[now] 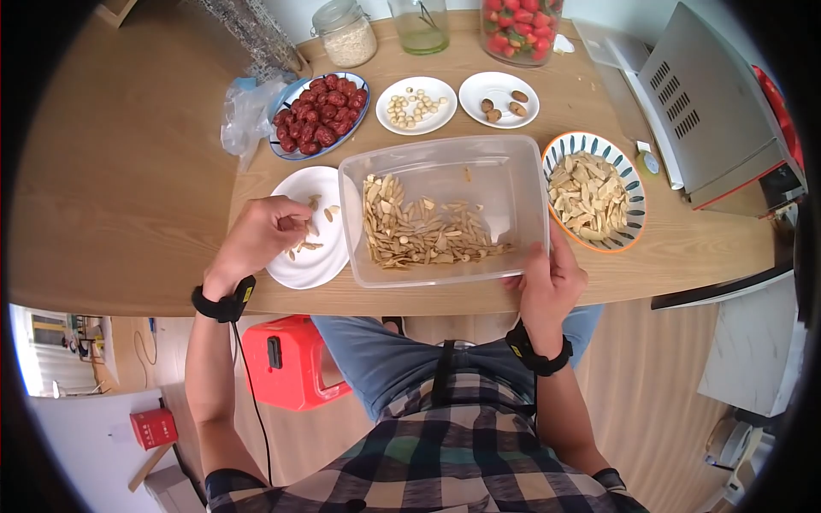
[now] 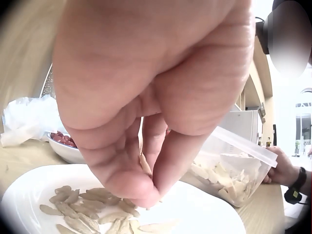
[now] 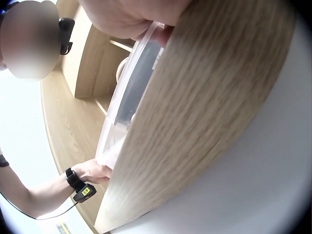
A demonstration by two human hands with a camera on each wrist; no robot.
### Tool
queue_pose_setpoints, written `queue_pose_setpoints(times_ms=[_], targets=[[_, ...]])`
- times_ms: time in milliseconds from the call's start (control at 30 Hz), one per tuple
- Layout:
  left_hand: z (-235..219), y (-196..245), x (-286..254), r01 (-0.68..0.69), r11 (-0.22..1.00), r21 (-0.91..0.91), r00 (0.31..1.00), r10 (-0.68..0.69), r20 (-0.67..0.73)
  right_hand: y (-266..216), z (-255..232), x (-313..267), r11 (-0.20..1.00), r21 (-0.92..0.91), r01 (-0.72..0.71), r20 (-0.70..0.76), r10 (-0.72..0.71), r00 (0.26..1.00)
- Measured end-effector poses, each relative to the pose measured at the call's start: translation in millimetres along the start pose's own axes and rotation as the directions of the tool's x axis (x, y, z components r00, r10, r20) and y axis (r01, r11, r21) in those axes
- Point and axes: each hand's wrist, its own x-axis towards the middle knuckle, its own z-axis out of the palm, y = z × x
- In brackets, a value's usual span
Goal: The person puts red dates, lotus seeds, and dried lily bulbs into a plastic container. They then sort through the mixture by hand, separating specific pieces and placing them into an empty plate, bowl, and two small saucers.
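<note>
My left hand (image 1: 267, 232) is over the white plate (image 1: 286, 274) at the left, fingertips and thumb together. Between them, in the left wrist view, shows a pale dried slice (image 2: 145, 164). Several similar slices (image 2: 87, 207) lie on the plate below the fingertips. Beside the plate stands a clear plastic box (image 1: 505, 158), with many tan dried slices (image 1: 410, 231) spread over its left and front part. At the box's front right corner, my right hand (image 1: 552, 282) grips the wall and rim, thumb on top.
Behind the box are a plate of red dates (image 1: 318, 115), a plate of pale round seeds (image 1: 416, 109) and a plate with several brown nuts (image 1: 505, 104). A patterned bowl of slices (image 1: 590, 197) stands right. Jars (image 1: 345, 38) line the back; a grey appliance (image 1: 710, 103) stands far right.
</note>
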Motion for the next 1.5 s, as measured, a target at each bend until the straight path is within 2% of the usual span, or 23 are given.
queue_pose_setpoints(times_ms=[33,100,133,200,300,333,400,433,500,567,633,767,833,867,900,967,1100,1267,1367,1500], targets=[[-1,3,-1,-0.001,1.000,-0.002,1.000,0.001,0.000,0,0,0,1.000,-0.006,0.004,0.002,-0.004,1.000],[-8,17,-4,-0.114,0.973,0.200,0.989,0.130,-0.069,0,-1,0,1.000,-0.012,0.007,0.003,-0.007,1.000],[-13,25,-6,-0.114,0.973,0.200,0.989,0.130,-0.067,1,-1,0,1.000,-0.009,0.001,0.003,-0.001,1.000],[-21,43,-9,-0.125,0.941,0.316,0.971,0.181,-0.155,2,-1,-1,1.000,-0.005,-0.005,0.003,0.006,1.000],[-24,70,-10,-0.117,0.950,0.288,0.953,0.189,-0.236,1,0,0,1.000,-0.005,-0.007,-0.002,0.007,1.000],[-23,80,-9,-0.118,0.950,0.289,0.953,0.190,-0.236,2,0,-1,1.000,-0.007,0.002,-0.004,-0.002,1.000],[-18,98,-4,-0.238,0.921,0.309,0.926,0.311,-0.215,2,-1,0,1.000,-0.007,0.015,-0.008,-0.015,1.000],[-16,105,1,-0.240,0.920,0.310,0.925,0.314,-0.215,2,-1,0,1.000,-0.012,0.017,0.000,-0.017,1.000],[-9,116,10,-0.431,0.831,0.351,0.869,0.487,-0.085,2,-2,-1,1.000,-0.018,0.018,0.006,-0.018,1.000],[-6,121,13,-0.443,0.831,0.336,0.875,0.482,-0.039,2,-2,0,1.000,-0.025,0.014,0.011,-0.013,1.000],[-12,115,14,-0.291,0.870,0.397,0.956,0.282,0.083,5,-1,-1,1.000,-0.013,0.024,0.002,-0.024,1.000],[-5,55,34,-0.306,0.821,0.482,0.947,0.313,0.069,5,-2,0,0.998,-0.043,0.049,0.008,-0.049,0.999],[4,45,38,-0.241,0.871,0.429,0.970,0.203,0.133,5,-2,0,0.996,-0.060,0.059,0.013,-0.059,0.998],[6,41,40,-0.224,0.843,0.489,0.973,0.163,0.163,5,-3,-1,0.995,-0.079,0.067,0.018,-0.066,0.998],[10,34,42,-0.221,0.845,0.487,0.973,0.160,0.165,4,-2,-1,0.995,-0.081,0.064,0.020,-0.062,0.998],[18,21,45,-0.301,0.855,0.422,0.953,0.283,0.107,2,-1,0,0.998,-0.041,0.045,0.014,-0.045,0.999],[20,28,44,-0.258,0.841,0.475,0.964,0.254,0.075,2,-1,-1,1.000,-0.020,0.021,0.005,-0.021,1.000],[19,24,52,-0.220,0.886,0.409,0.975,0.180,0.133,6,-2,-1,0.997,-0.054,0.062,0.007,-0.062,0.998],[18,15,59,-0.240,0.851,0.467,0.969,0.183,0.166,1,-1,0,0.998,-0.047,0.046,0.013,-0.045,0.999],[16,18,57,-0.282,0.859,0.428,0.959,0.242,0.148,1,-1,-1,1.000,-0.006,0.017,0.020,-0.016,1.000]])
